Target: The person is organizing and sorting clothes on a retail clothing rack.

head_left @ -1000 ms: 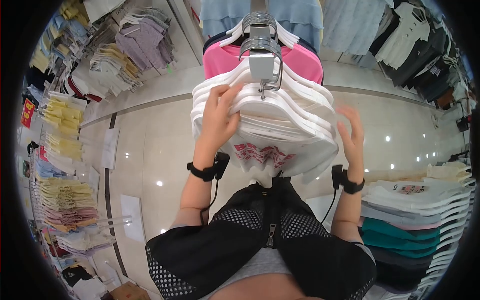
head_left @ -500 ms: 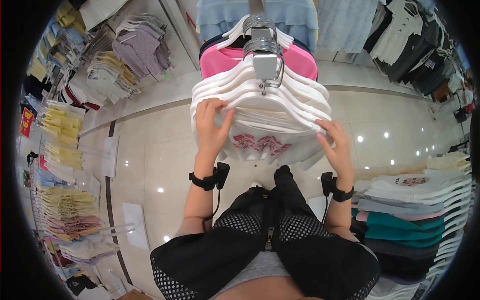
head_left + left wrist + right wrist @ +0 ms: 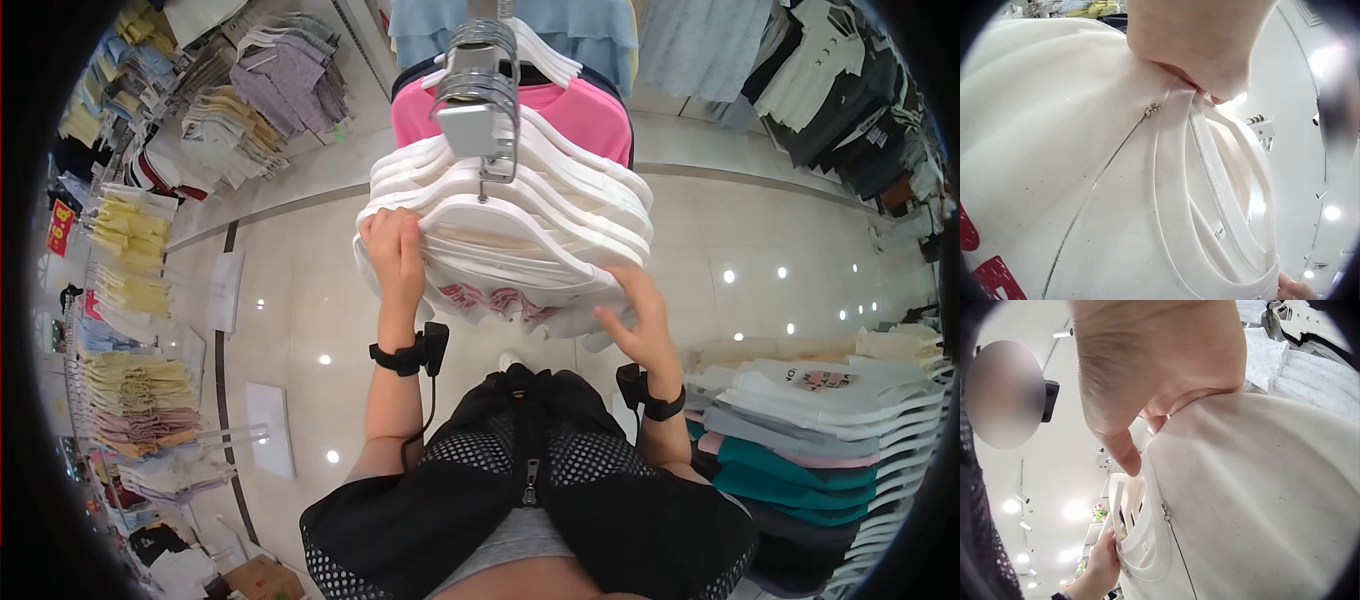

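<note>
A white T-shirt [image 3: 512, 305] with red print hangs at the front of a row on a white hanger [image 3: 525, 222]. At its left shoulder, my left hand [image 3: 397, 262] grips the cloth beside the neckline. My right hand [image 3: 642, 322] holds the opposite shoulder, thumb [image 3: 1124, 453] at the front and fingers partly hidden behind the cloth. In the left wrist view, a thin metal chain [image 3: 1099, 178] runs down from the wide collar [image 3: 1171, 156]. The right wrist view shows a similar chain [image 3: 1179, 540] near the other side of the collar.
The hanger hooks [image 3: 478, 70] crowd the end of a metal rail. Behind the white shirts hang a pink top [image 3: 590, 125] and blue garments [image 3: 590, 40]. A rack of folded-over shirts [image 3: 800, 470] stands close on the right; yellow clothes [image 3: 130, 235] hang at left.
My right hand has come in from the side onto the shirt's right shoulder. The left hand has shifted from near the hook out to the left shoulder.
</note>
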The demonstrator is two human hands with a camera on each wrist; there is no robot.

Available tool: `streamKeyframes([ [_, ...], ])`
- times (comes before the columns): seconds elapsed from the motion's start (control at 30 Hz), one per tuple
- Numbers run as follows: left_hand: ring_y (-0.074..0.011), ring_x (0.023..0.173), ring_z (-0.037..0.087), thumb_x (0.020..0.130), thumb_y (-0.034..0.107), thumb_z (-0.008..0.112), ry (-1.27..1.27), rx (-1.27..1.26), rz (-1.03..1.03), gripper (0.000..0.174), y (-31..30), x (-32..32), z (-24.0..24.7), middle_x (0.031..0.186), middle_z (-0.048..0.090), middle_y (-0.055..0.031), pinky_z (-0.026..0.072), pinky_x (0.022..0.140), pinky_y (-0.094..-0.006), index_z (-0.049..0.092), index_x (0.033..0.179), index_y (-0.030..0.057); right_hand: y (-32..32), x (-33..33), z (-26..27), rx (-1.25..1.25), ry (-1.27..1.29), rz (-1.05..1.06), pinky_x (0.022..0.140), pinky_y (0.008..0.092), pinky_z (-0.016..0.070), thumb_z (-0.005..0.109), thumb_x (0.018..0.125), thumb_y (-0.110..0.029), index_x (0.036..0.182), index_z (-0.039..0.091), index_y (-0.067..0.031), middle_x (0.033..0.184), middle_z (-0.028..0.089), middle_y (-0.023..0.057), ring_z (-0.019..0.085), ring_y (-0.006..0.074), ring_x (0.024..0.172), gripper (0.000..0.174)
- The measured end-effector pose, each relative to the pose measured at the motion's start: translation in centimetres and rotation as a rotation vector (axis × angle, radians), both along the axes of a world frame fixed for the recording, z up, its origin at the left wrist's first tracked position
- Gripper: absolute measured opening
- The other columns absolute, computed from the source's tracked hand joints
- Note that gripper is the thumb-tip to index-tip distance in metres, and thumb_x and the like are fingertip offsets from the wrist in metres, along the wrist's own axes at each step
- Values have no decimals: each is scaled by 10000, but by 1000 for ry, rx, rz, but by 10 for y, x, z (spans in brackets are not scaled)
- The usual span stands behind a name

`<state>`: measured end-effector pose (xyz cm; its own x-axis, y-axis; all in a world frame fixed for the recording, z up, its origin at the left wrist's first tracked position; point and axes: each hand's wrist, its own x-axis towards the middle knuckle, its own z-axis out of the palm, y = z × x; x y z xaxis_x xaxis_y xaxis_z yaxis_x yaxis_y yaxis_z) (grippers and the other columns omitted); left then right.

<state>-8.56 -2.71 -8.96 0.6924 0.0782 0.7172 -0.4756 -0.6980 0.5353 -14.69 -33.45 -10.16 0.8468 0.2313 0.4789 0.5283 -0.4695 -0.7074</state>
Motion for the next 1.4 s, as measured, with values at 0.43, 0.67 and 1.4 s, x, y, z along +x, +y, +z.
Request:
streamKeyframes([
  [0.43,-140,741,440,980,222,412,185,-489,72,351,2,-12,-18,760,501,-30,360,654,-277,549,763,-18,-36,-43,-14,221,238,732,910,421,411,659,788,-290,1236,532,-2,1234,527,181,522,360,1082,548],
  [0.67,-41,616,395,986,264,430,186,-496,52,379,16,-14,-29,682,490,35,286,524,-240,553,717,27,-44,-36,-27,235,126,897,901,435,409,624,823,-330,1195,567,-26,1244,527,166,526,345,1082,484],
  [1.4,-28,511,362,1001,298,395,46,-624,107,412,-7,5,-26,589,460,39,240,464,-217,529,695,56,-27,-13,-62,256,113,412,801,410,445,643,702,45,1259,519,16,1079,587,188,558,360,917,572],
])
